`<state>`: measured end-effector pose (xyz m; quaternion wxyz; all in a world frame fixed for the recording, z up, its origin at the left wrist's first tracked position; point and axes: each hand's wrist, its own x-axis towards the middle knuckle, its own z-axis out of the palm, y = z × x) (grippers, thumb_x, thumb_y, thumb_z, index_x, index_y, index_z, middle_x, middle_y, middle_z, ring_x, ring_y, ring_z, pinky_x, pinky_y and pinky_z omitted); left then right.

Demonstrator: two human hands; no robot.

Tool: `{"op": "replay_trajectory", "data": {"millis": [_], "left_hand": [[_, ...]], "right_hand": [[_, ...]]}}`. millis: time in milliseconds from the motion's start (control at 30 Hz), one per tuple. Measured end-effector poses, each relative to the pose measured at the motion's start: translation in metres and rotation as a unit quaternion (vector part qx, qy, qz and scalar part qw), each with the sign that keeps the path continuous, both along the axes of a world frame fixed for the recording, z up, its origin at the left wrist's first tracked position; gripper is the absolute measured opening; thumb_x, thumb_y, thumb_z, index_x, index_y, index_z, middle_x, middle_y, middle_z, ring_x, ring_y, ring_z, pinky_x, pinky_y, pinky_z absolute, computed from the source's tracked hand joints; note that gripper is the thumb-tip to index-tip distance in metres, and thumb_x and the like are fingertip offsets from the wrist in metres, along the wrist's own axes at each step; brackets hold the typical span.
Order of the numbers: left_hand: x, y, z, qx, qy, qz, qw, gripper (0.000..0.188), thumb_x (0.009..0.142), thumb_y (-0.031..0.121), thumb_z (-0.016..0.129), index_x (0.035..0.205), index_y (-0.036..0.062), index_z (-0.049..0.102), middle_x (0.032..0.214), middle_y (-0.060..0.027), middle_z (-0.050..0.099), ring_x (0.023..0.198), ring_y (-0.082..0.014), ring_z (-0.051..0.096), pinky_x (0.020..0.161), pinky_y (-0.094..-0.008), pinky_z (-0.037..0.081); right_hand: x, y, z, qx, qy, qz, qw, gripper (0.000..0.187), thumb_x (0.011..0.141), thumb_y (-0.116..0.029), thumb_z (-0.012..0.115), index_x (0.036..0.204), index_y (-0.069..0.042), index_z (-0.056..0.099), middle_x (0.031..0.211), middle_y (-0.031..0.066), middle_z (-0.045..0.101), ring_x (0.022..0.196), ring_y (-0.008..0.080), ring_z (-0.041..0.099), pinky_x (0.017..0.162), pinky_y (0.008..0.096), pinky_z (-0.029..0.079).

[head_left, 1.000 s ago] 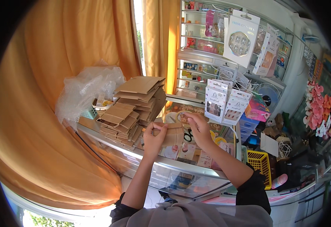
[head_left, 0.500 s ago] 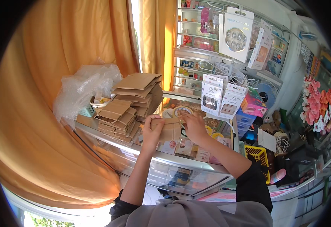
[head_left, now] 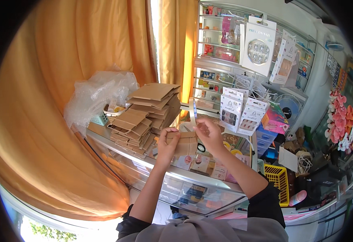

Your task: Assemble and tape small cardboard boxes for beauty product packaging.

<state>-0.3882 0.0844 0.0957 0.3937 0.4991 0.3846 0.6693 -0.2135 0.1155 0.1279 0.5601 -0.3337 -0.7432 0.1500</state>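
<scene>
My left hand [head_left: 169, 144] grips a small brown cardboard box [head_left: 186, 141] at its left end, thumb on top. The box is held over the glass counter [head_left: 196, 176]. At its right end, my right hand [head_left: 207, 132] is closed on a roll of tape [head_left: 193, 110], turned nearly edge-on and rising above the fingers. Whether a strip of tape reaches the box cannot be made out. To the left of my left hand stand stacks of flattened brown cardboard boxes [head_left: 152, 97].
Bubble wrap [head_left: 100, 92] and a small basket [head_left: 100, 118] sit at the counter's left end. Boxed press-on nails [head_left: 258, 46] hang at the right, above more packs [head_left: 230, 108]. A yellow basket [head_left: 278, 181], a fan [head_left: 288, 109] and an orange curtain [head_left: 75, 101] surround the counter.
The tape roll has gone from showing its ring face to nearly edge-on and upright, turned by my right hand. My left hand keeps hold of the box. The whole view has shifted slightly.
</scene>
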Motion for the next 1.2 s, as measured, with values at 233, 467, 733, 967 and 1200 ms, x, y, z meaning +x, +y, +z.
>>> {"op": "replay_trajectory", "data": {"millis": [233, 467, 733, 967, 1200], "left_hand": [[0.005, -0.003, 0.007, 0.002, 0.001, -0.012, 1.000, 0.014, 0.092, 0.008, 0.062, 0.106, 0.0076, 0.061, 0.106, -0.0023, 0.061, 0.100, -0.0111, 0.055, 0.088, -0.0257, 0.043], [-0.002, 0.007, -0.005, 0.090, 0.083, 0.053, 0.991, 0.015, 0.087, 0.007, 0.063, 0.102, 0.0058, 0.065, 0.109, -0.0070, 0.063, 0.106, -0.0210, 0.058, 0.093, -0.0325, 0.043], [0.001, -0.013, 0.022, 0.167, 0.268, 0.133, 0.939, 0.030, 0.080, 0.004, 0.062, 0.110, 0.0053, 0.065, 0.113, -0.0122, 0.063, 0.113, -0.0319, 0.057, 0.108, -0.0452, 0.034], [-0.003, -0.017, 0.035, 0.103, 0.091, -0.141, 0.980, 0.028, 0.099, 0.005, 0.051, 0.125, -0.0018, 0.056, 0.113, -0.0088, 0.065, 0.101, -0.0157, 0.063, 0.090, -0.0291, 0.052], [-0.011, -0.016, 0.031, 0.102, 0.091, -0.162, 0.977, 0.021, 0.100, 0.005, 0.051, 0.119, -0.0011, 0.057, 0.109, -0.0081, 0.066, 0.101, -0.0128, 0.062, 0.090, -0.0285, 0.052]], "right_hand": [[-0.002, -0.011, 0.005, 0.155, -0.068, 0.055, 0.984, 0.021, 0.079, -0.002, 0.076, 0.097, -0.002, 0.063, 0.098, 0.0076, 0.066, 0.089, 0.0201, 0.063, 0.077, 0.0310, 0.051], [-0.008, -0.014, -0.005, 0.049, -0.047, 0.092, 0.993, 0.021, 0.078, -0.002, 0.075, 0.095, -0.002, 0.063, 0.098, 0.0085, 0.066, 0.091, 0.0262, 0.061, 0.081, 0.0348, 0.048], [-0.004, -0.017, -0.006, 0.098, -0.072, 0.077, 0.990, 0.022, 0.079, -0.002, 0.075, 0.098, -0.003, 0.063, 0.100, 0.0097, 0.065, 0.095, 0.0289, 0.061, 0.084, 0.0374, 0.048], [-0.005, -0.016, -0.005, 0.133, -0.062, 0.068, 0.987, 0.024, 0.079, -0.007, 0.075, 0.099, -0.004, 0.064, 0.096, 0.0113, 0.065, 0.090, 0.0302, 0.063, 0.080, 0.0383, 0.050], [-0.006, -0.018, -0.001, 0.139, -0.095, 0.061, 0.984, 0.026, 0.079, -0.008, 0.074, 0.102, -0.004, 0.064, 0.108, 0.0101, 0.065, 0.098, 0.0313, 0.061, 0.086, 0.0406, 0.049]]}}
